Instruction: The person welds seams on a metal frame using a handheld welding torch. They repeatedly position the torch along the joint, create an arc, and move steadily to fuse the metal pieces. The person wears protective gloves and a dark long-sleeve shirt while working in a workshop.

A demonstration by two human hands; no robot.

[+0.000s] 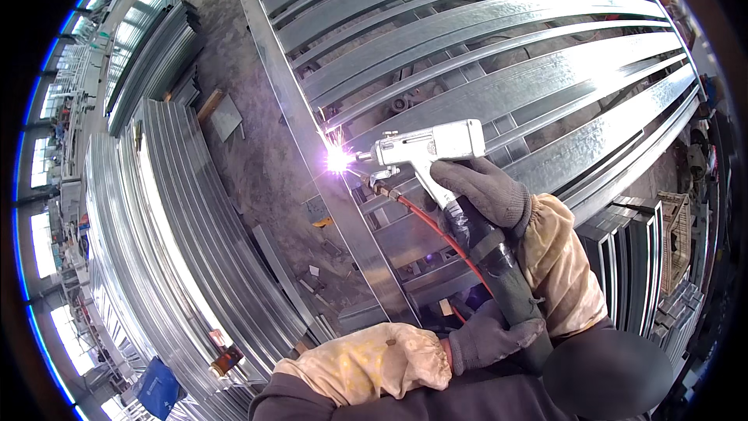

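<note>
A silver-white handheld welding gun [436,148] points left, its nozzle at a bright pinkish-white flare with sparks [338,159]. The flare sits on the flat side rail [351,214] of a galvanized metal frame. My right hand [491,191], in a dark grey glove, is closed around the gun's handle. Lower down, my gloved left hand [495,341] grips the thick dark sheathed cable [506,284] that runs from the handle. An orange-red hose [432,222] leads from a brass fitting near the nozzle down along the cable. Glare hides the exact weld spot.
Long parallel slats [506,82] of the frame stretch to the right, with gaps between them. Stacked metal profiles [195,226] lie on the left, beyond a strip of concrete floor [253,117]. A blue bag [158,387] is at lower left; a crate [676,242] stands at right.
</note>
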